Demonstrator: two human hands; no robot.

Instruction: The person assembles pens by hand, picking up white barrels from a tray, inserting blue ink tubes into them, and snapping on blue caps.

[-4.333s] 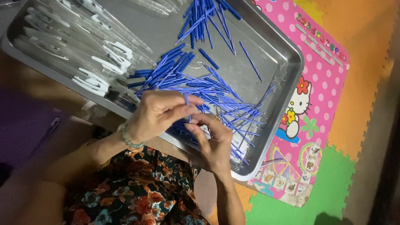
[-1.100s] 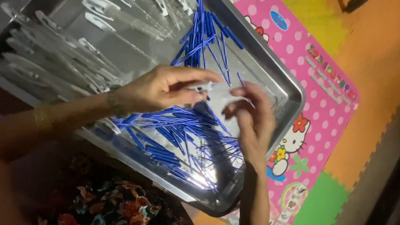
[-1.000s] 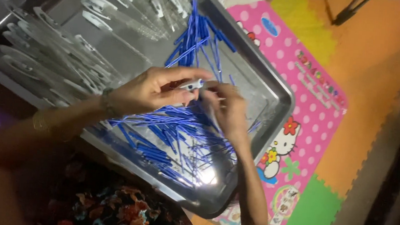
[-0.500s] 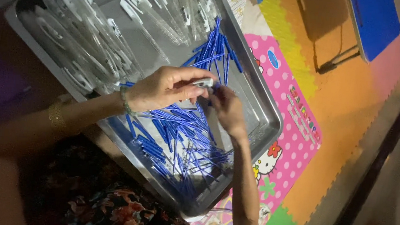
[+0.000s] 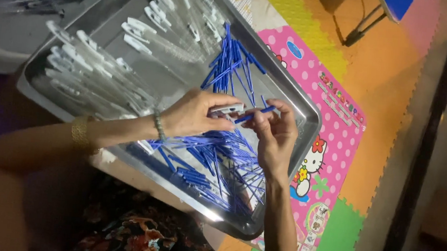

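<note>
A: What are the hands doing?

B: The left hand (image 5: 195, 115) is pinching a clear barrel (image 5: 226, 110), fingers clamped on its white end. The right hand (image 5: 276, 135) is gripping a blue refill (image 5: 254, 115), its tip meeting the barrel.

A: Where is this happening?

B: Both hands are hovering over the metal tray (image 5: 309, 116). Loose blue refills (image 5: 215, 159) are lying beneath them, and clear barrels (image 5: 94, 73) are lying at the tray's left. The tray is sitting over a pink mat (image 5: 335, 123).
</note>
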